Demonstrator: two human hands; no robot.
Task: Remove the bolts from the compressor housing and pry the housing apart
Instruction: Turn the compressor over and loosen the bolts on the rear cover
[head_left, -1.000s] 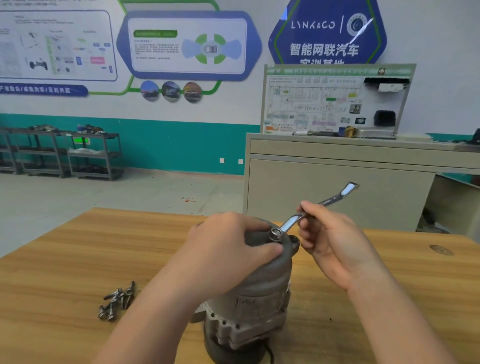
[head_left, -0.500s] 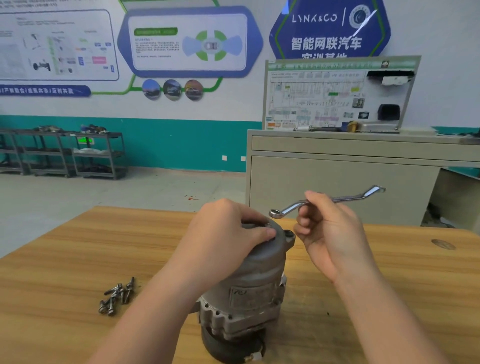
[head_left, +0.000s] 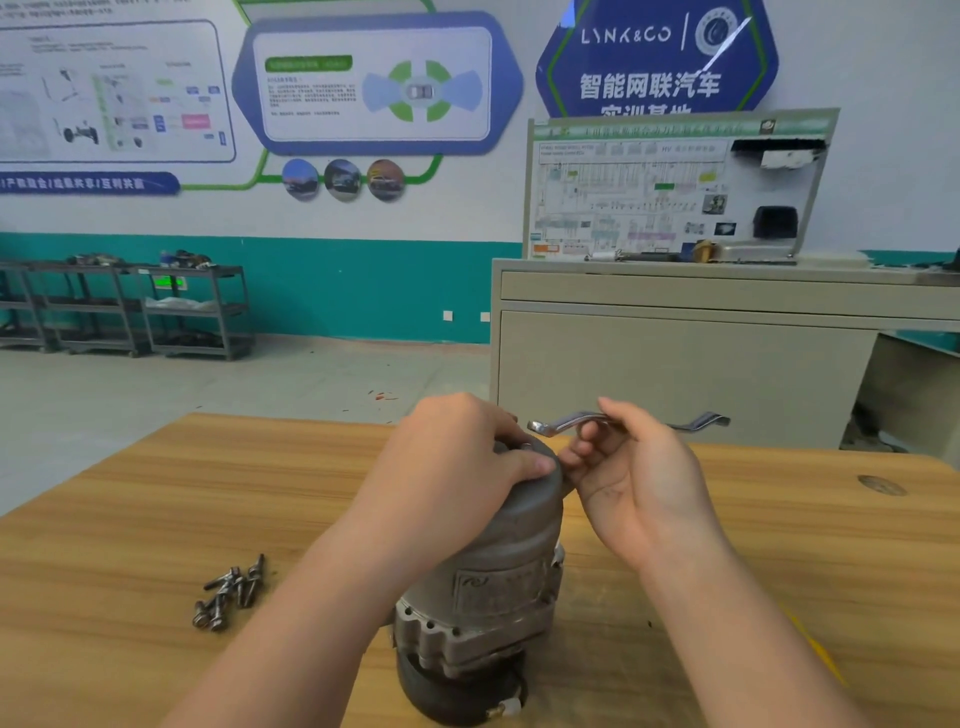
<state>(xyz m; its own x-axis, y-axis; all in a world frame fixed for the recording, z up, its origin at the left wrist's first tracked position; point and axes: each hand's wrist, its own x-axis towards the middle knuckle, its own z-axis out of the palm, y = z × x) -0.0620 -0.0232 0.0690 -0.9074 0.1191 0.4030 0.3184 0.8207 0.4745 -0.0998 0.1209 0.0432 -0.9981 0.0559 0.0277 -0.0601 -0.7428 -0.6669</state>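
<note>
head view, wrench (head_left: 582, 422) in right grip (head_left: 636, 470), above housing (head_left: 519, 530)

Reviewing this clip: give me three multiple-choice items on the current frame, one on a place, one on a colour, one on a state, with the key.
1. Where do the loose bolts lie?
A. On the table left of the compressor
B. On top of the compressor
C. On the floor

2. What colour is the lower wall band?
A. Red
B. Teal
C. Yellow

3. How is the wrench?
A. Lying on the table
B. Hanging on the wall
C. Held in the right hand

Key: A, they sit on the table beside the compressor; B, teal under white; C, the right hand grips it in the air.
</note>
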